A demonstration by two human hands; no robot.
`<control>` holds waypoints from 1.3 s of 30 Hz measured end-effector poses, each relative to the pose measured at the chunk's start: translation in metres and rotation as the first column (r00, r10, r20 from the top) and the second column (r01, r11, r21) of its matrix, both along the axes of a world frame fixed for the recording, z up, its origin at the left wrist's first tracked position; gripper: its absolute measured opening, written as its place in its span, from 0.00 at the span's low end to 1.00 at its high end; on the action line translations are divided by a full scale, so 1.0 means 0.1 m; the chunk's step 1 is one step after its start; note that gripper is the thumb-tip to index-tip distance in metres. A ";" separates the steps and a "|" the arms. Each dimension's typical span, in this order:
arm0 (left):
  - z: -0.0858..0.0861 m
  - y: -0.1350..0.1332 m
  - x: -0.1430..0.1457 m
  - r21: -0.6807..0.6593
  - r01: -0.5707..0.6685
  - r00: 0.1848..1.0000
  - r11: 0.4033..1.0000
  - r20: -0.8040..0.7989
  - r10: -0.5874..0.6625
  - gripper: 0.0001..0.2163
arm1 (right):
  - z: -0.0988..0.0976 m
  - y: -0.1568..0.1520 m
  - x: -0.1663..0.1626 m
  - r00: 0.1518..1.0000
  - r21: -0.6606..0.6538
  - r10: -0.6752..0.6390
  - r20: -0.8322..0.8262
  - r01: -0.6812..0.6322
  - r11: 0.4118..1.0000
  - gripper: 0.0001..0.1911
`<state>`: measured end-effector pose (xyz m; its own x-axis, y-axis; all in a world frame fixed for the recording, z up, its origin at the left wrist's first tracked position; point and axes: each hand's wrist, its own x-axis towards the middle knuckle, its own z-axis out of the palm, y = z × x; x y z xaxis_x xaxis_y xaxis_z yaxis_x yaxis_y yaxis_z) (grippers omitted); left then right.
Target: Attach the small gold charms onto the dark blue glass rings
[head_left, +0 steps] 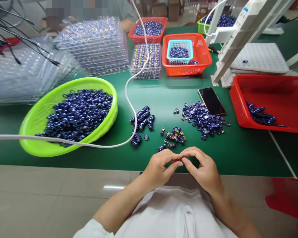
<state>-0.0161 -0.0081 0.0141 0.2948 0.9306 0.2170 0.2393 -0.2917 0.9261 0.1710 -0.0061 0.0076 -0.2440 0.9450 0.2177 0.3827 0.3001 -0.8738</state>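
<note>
My left hand [161, 166] and my right hand [201, 168] meet at the table's front edge, thumbs and fingertips pinched together. Between them is a tiny dark piece, mostly hidden by the fingers; its kind cannot be made out. Just beyond the hands lies a small cluster of dark blue pieces with gold parts [175, 135]. A heap of loose, shiny dark blue caps [203, 120] spreads to the right of it. On the left, ring-like dark blue pieces lie stacked in short rows [141, 117].
A green basket [111, 112] of dark blue rings stands left, crossed by a white cable [126, 92]. A phone [211, 100] touches the cap heap. Red tray [268, 99] stands right. Behind are stacked clear trays [99, 49], an orange basket [167, 67] and a metal post [228, 62]. A person sits opposite.
</note>
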 end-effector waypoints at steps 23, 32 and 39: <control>-0.08 0.44 -0.78 0.290 -0.115 0.517 0.950 -0.799 0.306 0.05 | -0.05 0.02 0.03 0.999 -0.016 0.017 -0.031 -0.017 1.000 0.06; 0.14 0.54 -0.72 0.189 0.022 0.388 0.982 -0.907 0.166 0.07 | -0.03 0.00 0.08 1.000 -0.018 0.008 -0.016 -0.009 1.000 0.06; 0.11 0.53 -0.72 0.241 -0.028 0.425 0.970 -0.876 0.230 0.06 | -0.05 0.01 0.13 1.000 -0.041 -0.016 -0.022 0.015 0.999 0.06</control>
<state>-0.0882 0.0449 0.0252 0.2960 0.9535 0.0570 0.9476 -0.3006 0.1081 0.1837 -0.0055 0.0021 -0.2249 0.9569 0.1837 0.3671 0.2579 -0.8937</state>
